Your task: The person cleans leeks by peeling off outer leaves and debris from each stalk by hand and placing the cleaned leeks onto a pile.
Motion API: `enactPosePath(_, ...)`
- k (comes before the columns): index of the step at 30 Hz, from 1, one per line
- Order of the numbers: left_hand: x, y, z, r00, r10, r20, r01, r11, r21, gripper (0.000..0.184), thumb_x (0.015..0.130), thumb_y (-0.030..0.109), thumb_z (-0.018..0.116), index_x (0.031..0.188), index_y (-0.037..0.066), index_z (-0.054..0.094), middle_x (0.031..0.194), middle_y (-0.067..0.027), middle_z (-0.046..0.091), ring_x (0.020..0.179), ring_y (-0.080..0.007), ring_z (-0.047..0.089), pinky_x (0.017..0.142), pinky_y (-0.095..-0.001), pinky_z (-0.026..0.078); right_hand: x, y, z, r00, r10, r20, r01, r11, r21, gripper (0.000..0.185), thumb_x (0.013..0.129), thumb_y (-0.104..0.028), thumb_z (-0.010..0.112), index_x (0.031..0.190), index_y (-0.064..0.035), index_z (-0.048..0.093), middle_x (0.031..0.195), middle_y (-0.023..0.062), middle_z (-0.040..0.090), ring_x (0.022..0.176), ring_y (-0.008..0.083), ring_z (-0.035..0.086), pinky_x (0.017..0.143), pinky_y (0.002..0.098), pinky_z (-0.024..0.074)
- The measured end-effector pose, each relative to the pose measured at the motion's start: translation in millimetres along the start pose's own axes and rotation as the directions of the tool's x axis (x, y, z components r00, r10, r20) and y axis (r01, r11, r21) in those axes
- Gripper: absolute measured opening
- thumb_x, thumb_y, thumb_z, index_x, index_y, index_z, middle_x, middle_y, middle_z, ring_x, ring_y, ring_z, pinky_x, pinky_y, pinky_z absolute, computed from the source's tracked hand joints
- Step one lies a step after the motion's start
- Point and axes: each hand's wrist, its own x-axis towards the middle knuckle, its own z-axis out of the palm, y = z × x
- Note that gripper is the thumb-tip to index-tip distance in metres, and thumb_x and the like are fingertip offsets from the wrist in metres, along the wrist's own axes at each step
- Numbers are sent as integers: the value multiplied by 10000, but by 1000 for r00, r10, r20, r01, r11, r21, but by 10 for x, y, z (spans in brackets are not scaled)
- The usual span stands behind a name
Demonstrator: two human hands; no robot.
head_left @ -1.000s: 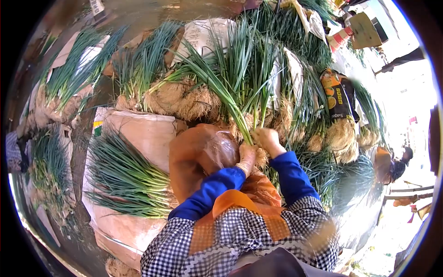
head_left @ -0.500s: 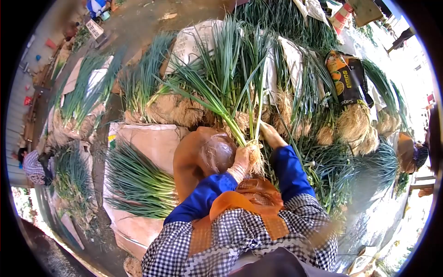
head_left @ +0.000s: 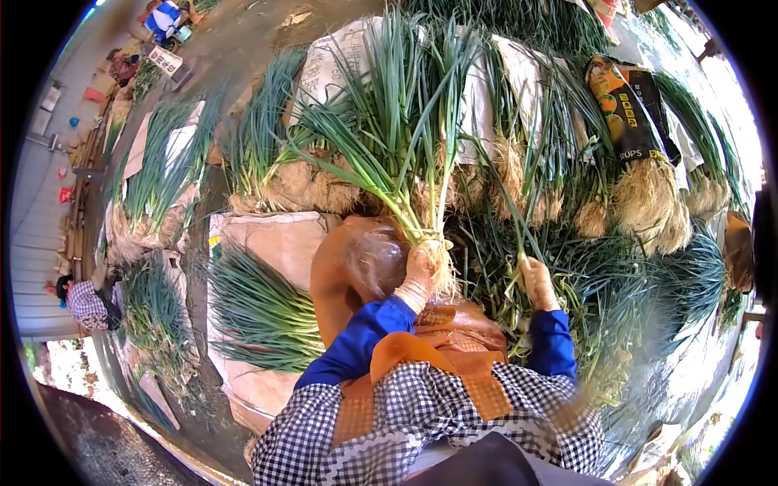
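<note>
My left hand (head_left: pixel 418 274) is closed round the root end of a small bunch of green onions (head_left: pixel 394 183), whose pale roots (head_left: pixel 443 275) hang beside my fingers and whose leaves fan upward. Further right, my right hand (head_left: pixel 538 282) pinches a thin green stalk (head_left: pixel 519 235) over a loose heap of green onions (head_left: pixel 592 279). An orange apron (head_left: pixel 454 320) covers my lap below both hands.
To the left, trimmed onions (head_left: pixel 263 312) lie on a pale sack (head_left: pixel 279 243). Rooted bundles (head_left: pixel 312 186) line the far side, and a black printed bag (head_left: pixel 632 113) lies at upper right. A person (head_left: pixel 85 304) crouches at far left.
My right hand has moved right, away from the bunch, and now holds a stalk over the heap. My left hand still grips the bunch. The view has shifted, showing more at left.
</note>
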Motion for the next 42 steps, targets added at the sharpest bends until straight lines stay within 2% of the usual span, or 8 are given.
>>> enactPosePath(2,-121,-47,258,990,108,-85,-95,984,153,119,800,67,519,880,-9,562,679,-66,561,492,-120,501,436,-227,427,67,-24,-119,980,-181,-86,-48,205,-978,352,867,-413,548,854,-70,628,615,31,571,536,128,544,528,278,463)
enactPosePath(6,-149,-92,238,987,157,43,-159,876,456,286,773,-24,511,1054,-13,566,818,-51,601,644,-120,557,568,-219,479,-304,-1227,636,827,-502,254,561,706,-432,397,814,-325,629,1151,-121,583,833,87,629,748,269,609,662,345,494)
enactPosePath(10,-135,-140,128,967,238,96,-254,838,483,302,749,-65,529,1043,-3,568,917,-53,613,872,-138,577,730,-225,478,298,-1064,930,386,-768,511,916,256,-309,253,822,-186,637,1065,-112,628,758,51,566,673,172,539,644,301,486)
enactPosePath(17,-132,-65,240,970,236,57,-234,848,475,308,757,-62,553,1063,-58,587,1003,-114,642,883,-157,608,797,-241,485,-171,-613,425,666,-163,727,315,946,-76,229,873,-221,555,986,-44,647,830,65,644,742,145,585,675,260,476)
enactPosePath(20,-102,-109,203,974,205,93,-224,836,500,313,753,-71,544,1063,-58,582,1016,-118,640,910,-165,608,808,-245,482,203,-136,207,934,-283,219,282,205,-937,265,795,-271,623,1030,-154,657,734,50,625,625,187,572,589,301,474)
enactPosePath(26,-106,-168,121,946,233,224,-317,803,505,388,732,-96,518,1108,-2,490,1049,-93,579,975,-173,566,782,-257,486,129,-1113,796,377,-749,545,875,95,-475,306,739,-209,635,1043,-176,637,789,57,604,709,253,596,627,364,480)
enactPosePath(32,-35,-126,21,949,307,68,-300,821,486,209,757,-54,516,953,-33,583,852,-91,625,751,-178,614,674,-258,518,-57,-865,724,680,-474,560,426,876,224,164,867,-209,594,860,-47,622,874,69,626,761,128,578,676,295,481)
enactPosePath(42,-265,11,321,992,94,81,-120,900,419,290,725,-46,473,1003,-66,555,987,-211,621,867,-263,628,785,-332,519,263,-740,743,901,-375,218,351,926,140,418,881,-298,564,1215,-51,527,1048,64,610,969,160,584,842,280,456)
